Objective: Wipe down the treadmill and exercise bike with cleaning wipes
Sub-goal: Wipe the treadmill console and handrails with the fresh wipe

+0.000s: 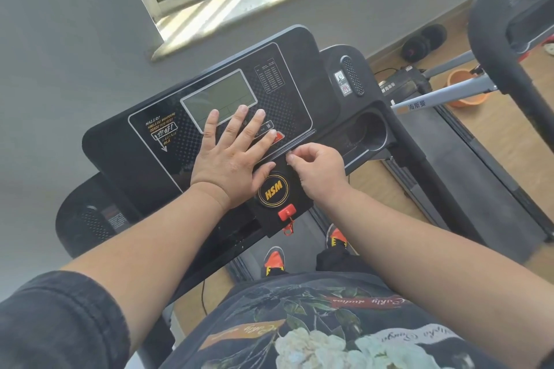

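The black treadmill console [144,156] fills the middle of the view, with a grey display [209,99] and a round yellow HSM badge [273,189]. My left hand [230,153] lies flat on the console below the display, fingers straight and spread. My right hand [317,171] sits just right of it at the ridge below the button panel. Its thumb and forefinger pinch something small and pale, too small to identify. A red safety key [287,214] hangs below the badge.
A cup holder [368,132] is sunk into the console's right side. The belt [467,177] runs below, with my orange shoes on it. A black machine frame [491,39], grey bars, dumbbells [424,42] and an orange bowl [458,78] stand at the right.
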